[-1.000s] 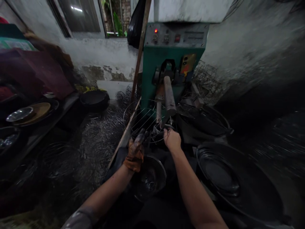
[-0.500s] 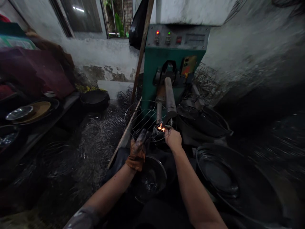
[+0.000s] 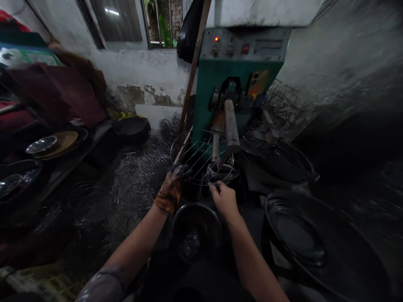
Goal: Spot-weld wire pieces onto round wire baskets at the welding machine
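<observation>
A round wire rack [image 3: 197, 161] with parallel bars lies tilted in front of the green spot welder [image 3: 204, 79]. My left hand [image 3: 173, 184], in a dirty orange-brown work glove, grips the rack's left near rim. My bare right hand [image 3: 224, 199] has thumb and fingers pinched together at the near right rim; any smaller piece between them is too dark to see. Above the rack's right part are the welder's thick upper arm [image 3: 231, 126] and a thinner metal rod [image 3: 215, 147]. A metal bowl [image 3: 197, 207] sits below, between my forearms, with shiny small pieces inside.
Tangled wire pieces [image 3: 132, 180] heap on the left. Large dark pans [image 3: 343, 235] stand at the right, beside a dark basin [image 3: 283, 163]. On the left bench are a basin [image 3: 19, 165] and plates [image 3: 64, 140]. A wooden pole [image 3: 192, 79] leans beside the welder.
Orange sparks at the welding point are gone, and the green panel light is off. My right hand has drawn back toward me; my left hand remains on the rack.
</observation>
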`<state>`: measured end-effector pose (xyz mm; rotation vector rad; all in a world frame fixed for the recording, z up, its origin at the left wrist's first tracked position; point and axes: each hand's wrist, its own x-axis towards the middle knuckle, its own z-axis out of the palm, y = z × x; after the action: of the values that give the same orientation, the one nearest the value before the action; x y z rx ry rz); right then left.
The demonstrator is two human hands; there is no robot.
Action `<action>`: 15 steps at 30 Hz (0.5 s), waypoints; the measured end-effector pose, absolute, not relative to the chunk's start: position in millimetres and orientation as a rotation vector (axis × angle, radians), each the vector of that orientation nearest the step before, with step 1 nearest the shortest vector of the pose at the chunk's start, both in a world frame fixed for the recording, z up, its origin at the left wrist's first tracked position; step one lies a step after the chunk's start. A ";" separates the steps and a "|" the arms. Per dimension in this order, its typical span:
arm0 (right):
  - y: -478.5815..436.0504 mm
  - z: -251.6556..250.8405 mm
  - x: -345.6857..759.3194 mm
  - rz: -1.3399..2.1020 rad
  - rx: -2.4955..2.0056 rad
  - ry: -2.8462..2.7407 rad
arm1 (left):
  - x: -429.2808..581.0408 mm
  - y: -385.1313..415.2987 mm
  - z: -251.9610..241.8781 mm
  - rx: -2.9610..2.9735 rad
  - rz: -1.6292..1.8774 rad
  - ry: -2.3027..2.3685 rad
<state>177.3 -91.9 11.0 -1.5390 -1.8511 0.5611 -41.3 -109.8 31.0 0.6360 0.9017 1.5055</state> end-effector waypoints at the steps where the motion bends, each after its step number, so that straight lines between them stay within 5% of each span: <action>1: -94.3 8.1 174.1 0.498 -1.554 -1.826 | -40.8 -112.2 29.8 0.636 1.494 0.911; 15: -99.6 4.9 178.0 0.212 -1.932 -1.697 | -17.0 -156.2 -5.2 0.389 1.366 0.848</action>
<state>178.0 -99.6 4.9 -1.9323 -1.6972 0.2119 -17.0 -156.2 -5.2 0.3886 0.8484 1.3663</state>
